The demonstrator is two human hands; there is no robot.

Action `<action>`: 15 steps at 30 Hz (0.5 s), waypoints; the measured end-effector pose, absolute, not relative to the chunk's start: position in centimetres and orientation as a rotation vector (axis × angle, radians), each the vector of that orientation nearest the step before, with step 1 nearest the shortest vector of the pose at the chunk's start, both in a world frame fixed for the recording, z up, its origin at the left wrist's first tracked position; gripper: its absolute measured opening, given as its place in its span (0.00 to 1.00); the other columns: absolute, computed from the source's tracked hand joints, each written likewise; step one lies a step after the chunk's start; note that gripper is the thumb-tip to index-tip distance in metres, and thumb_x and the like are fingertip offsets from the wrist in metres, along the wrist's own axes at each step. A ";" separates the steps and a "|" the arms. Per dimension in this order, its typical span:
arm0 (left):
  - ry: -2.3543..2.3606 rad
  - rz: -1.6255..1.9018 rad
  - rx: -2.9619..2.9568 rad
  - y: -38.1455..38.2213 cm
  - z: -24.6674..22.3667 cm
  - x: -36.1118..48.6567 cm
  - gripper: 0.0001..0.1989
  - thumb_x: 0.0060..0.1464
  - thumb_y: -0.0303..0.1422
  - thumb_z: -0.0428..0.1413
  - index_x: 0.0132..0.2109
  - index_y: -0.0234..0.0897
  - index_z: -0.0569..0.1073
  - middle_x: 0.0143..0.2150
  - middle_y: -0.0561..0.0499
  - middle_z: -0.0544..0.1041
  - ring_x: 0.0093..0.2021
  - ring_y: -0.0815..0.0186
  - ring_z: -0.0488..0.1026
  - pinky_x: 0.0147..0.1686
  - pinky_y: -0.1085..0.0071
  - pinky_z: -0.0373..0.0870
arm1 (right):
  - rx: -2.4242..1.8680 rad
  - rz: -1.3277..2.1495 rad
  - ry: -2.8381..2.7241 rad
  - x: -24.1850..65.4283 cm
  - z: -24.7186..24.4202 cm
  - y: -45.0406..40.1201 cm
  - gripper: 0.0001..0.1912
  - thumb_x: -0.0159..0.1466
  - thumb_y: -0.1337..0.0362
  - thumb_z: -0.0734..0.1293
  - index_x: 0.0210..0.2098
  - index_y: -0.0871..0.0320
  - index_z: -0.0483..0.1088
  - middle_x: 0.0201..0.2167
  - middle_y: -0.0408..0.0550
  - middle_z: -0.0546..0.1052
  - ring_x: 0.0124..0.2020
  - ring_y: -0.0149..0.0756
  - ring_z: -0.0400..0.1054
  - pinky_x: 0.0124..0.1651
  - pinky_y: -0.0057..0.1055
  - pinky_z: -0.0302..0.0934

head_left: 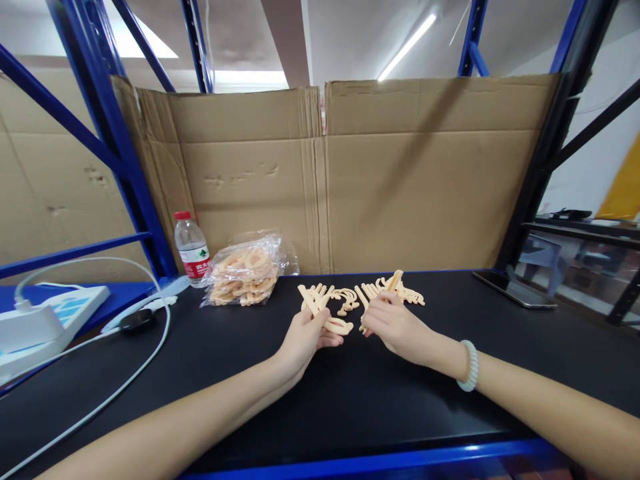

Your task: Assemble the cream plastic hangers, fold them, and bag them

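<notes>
You can read lettering in one place only: the bottle [190, 243] with the red cap, standing near the far left corner of the black shelf [320, 413]. Its wraparound label [195, 260] is white above and red below. On the red part you make out the white Chinese characters "农夫"; anything after them is too small and blurred for you to read. Above them, on the white part, you see a dark green emblem [203, 253], and the finer print around it is illegible to you.
</notes>
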State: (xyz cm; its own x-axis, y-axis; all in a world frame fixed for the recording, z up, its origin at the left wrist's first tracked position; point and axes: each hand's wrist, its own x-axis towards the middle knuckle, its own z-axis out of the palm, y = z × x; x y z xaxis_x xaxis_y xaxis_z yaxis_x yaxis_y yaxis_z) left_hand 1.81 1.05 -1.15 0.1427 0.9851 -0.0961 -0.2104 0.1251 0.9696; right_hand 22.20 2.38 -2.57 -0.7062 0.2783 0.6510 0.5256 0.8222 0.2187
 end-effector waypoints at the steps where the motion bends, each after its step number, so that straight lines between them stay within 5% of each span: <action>1: 1.004 1.143 1.025 1.1 -1.1 1.6 0.04 0.62 0.25 0.49 0.38 0.29 0.67 0.28 0.42 0.79 0.20 0.70 0.74 0.23 0.76 0.74 | -0.597 -0.479 -2.357 22.6 -2.4 2.8 0.14 0.68 0.72 0.55 0.29 0.58 0.65 0.26 0.44 0.70 0.30 0.33 0.63 0.49 0.39 0.55; 7: 0.983 1.217 1.008 2.1 -1.9 1.3 0.06 0.61 0.26 0.50 0.44 0.28 0.67 0.29 0.42 0.79 0.23 0.68 0.76 0.28 0.73 0.76 | -0.789 -0.417 -2.324 25.4 -1.6 5.9 0.09 0.68 0.71 0.56 0.39 0.56 0.66 0.35 0.47 0.74 0.39 0.36 0.68 0.60 0.51 0.46; 11: 0.940 1.247 0.994 2.6 -2.5 1.3 0.07 0.59 0.27 0.54 0.44 0.28 0.68 0.29 0.43 0.79 0.24 0.68 0.76 0.28 0.73 0.76 | -0.770 -0.245 -2.459 25.4 -2.6 7.0 0.09 0.68 0.70 0.57 0.37 0.58 0.68 0.36 0.49 0.74 0.40 0.37 0.67 0.49 0.40 0.60; 15: 0.931 1.238 0.998 2.6 -2.5 1.2 0.07 0.59 0.28 0.55 0.43 0.28 0.69 0.30 0.43 0.79 0.24 0.68 0.76 0.28 0.74 0.76 | -0.786 -0.087 -2.457 24.6 -3.1 6.9 0.08 0.68 0.70 0.58 0.38 0.60 0.69 0.34 0.48 0.74 0.37 0.34 0.67 0.43 0.33 0.63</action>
